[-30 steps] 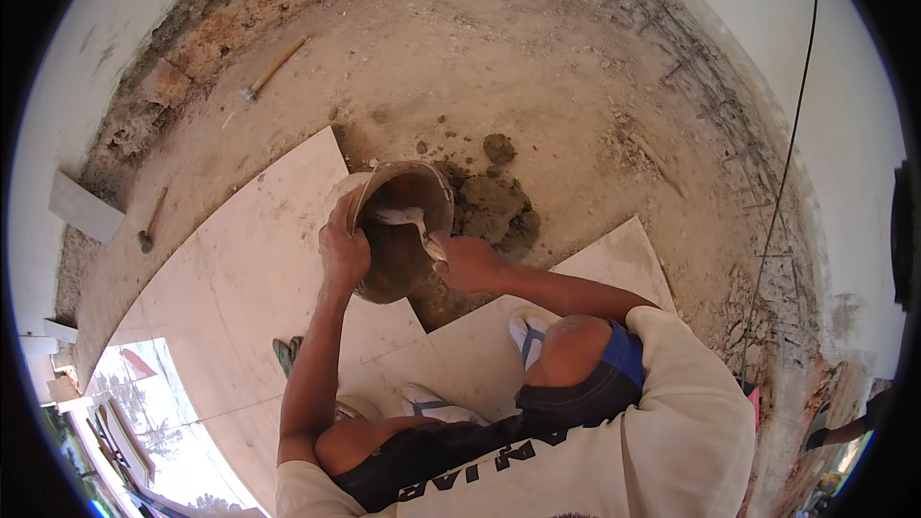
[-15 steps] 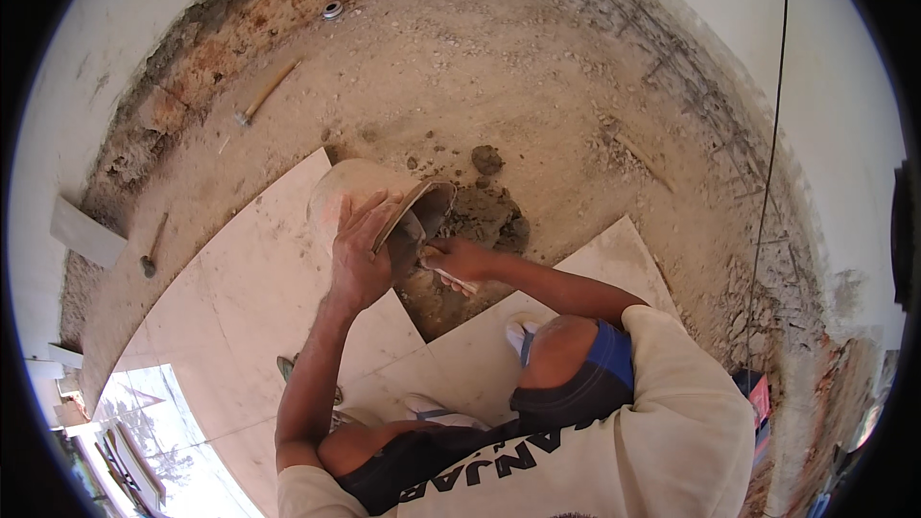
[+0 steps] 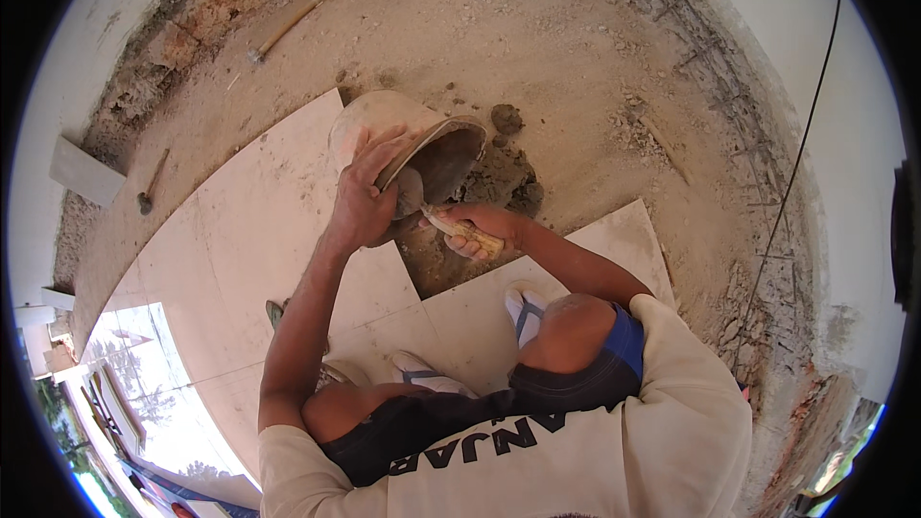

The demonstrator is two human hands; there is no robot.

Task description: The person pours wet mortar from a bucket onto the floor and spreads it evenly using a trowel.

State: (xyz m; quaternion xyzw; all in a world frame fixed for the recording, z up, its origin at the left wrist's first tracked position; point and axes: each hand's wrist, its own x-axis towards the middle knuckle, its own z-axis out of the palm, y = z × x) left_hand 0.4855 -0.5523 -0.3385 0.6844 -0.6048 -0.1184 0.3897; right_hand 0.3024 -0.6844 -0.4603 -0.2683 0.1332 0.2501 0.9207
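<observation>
The trowel [image 3: 439, 220] slants leftward and away from the right grip [image 3: 480, 228], which is wrapped round its handle; its blade is nearer the left grip [image 3: 372, 182], clasping the tilted bucket [image 3: 360, 123] by its rim. Mortar [image 3: 504, 180] lies just beyond the right grip.

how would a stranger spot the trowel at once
At the edge of the pale tiles, find the tipped bucket. At its mouth, the right hand grips the trowel: grey blade, yellowish handle, unlike the longer-handled hammer lying on the dirt.
</observation>
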